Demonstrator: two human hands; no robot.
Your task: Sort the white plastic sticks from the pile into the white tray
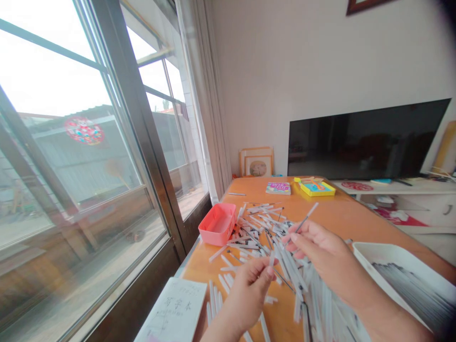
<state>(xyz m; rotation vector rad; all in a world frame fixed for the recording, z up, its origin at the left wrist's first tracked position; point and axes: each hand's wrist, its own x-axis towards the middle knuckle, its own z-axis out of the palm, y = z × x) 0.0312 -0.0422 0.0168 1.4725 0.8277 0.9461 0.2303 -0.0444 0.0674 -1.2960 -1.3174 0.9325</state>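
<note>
My left hand is closed, pinching a translucent white pen barrel between thumb and fingertips; most of the barrel is hidden by the fingers. Held up and to the right, my right hand grips a thin pen refill, tilted with its clear end up and its darker part near the fingers. The two held pieces are apart. Beneath and around both hands lies a loose heap of pen barrels, with dark refills and small black parts mixed in.
A pink plastic basket stands left of the heap on the wooden table. At right, a white tray holds many dark refills. A notebook lies front left. A colourful book and a yellow tray sit farther back.
</note>
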